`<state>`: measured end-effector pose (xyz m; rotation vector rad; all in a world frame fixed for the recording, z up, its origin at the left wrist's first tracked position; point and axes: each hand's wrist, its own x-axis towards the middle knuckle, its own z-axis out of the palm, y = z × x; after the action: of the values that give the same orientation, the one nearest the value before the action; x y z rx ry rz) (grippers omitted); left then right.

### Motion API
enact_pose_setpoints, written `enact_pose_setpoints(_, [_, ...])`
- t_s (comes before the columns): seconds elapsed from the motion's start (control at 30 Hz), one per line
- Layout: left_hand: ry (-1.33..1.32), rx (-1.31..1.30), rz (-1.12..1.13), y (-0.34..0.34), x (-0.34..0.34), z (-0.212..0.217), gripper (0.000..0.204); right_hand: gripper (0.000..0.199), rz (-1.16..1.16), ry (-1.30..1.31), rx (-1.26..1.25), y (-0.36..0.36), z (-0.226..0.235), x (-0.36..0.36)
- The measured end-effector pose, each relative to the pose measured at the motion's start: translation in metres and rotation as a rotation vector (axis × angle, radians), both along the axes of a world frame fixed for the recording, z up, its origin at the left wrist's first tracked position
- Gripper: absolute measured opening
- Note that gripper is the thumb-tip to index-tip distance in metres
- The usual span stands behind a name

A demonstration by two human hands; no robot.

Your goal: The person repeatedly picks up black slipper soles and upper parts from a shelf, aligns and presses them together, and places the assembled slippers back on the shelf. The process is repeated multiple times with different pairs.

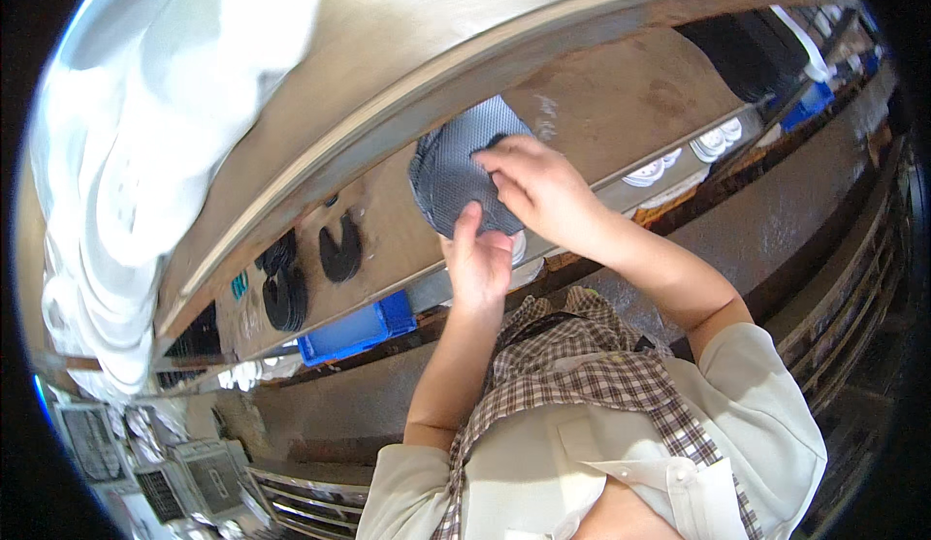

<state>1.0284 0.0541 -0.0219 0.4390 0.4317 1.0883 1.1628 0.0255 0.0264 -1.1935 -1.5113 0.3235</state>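
A stack of grey mesh fabric pieces (451, 176) with rounded edges is held over the brown work shelf, in front of me. My left hand (477, 264) grips its near edge, thumb lying on top and the other fingers mostly hidden beneath. On the right side of the stack, my right hand (543, 186) is closed, its thumb and index finger pinching at the mesh. How many layers sit between those fingertips cannot be made out.
Black U-shaped pieces (340, 249) lie on the work shelf (621, 79) at left; a black stack (747, 50) stands far right. Below are a blue bin (354, 332) and white pieces (716, 140). An upper board (407, 84) overhangs, bearing white stacks (194, 104).
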Motion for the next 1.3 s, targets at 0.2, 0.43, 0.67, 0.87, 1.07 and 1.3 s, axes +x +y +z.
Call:
enact_pose_setpoints(0.2, [-0.156, -0.229, 0.014, -0.020, -0.098, -0.013, 0.049, 0.048, -0.162, -0.460, 0.123, 0.000, 0.000, -0.085])
enact_pose_setpoints(0.43, [-0.132, -0.050, 0.074, -0.022, -0.192, -0.023, 0.057, 0.063, 0.331, 0.703, -0.315, 0.026, -0.031, -0.194])
enact_pose_setpoints(0.67, [-0.133, 0.035, -0.032, -0.018, -0.264, -0.019, 0.097, 0.058, 0.395, 1.002, -0.376, 0.028, -0.022, -0.249])
enact_pose_setpoints(0.87, [-0.014, -0.060, -0.235, -0.001, -0.302, -0.012, 0.072, 0.059, 0.365, 0.624, -0.387, 0.018, -0.016, -0.269])
enact_pose_setpoints(1.07, [-0.029, -0.021, -0.279, -0.003, -0.303, -0.018, 0.064, 0.058, 0.162, 0.118, -0.343, 0.016, -0.012, -0.266])
enact_pose_setpoints(1.3, [-0.226, -0.059, -0.270, -0.003, -0.291, -0.022, 0.057, 0.054, 0.067, -0.132, -0.271, 0.019, -0.006, -0.260])
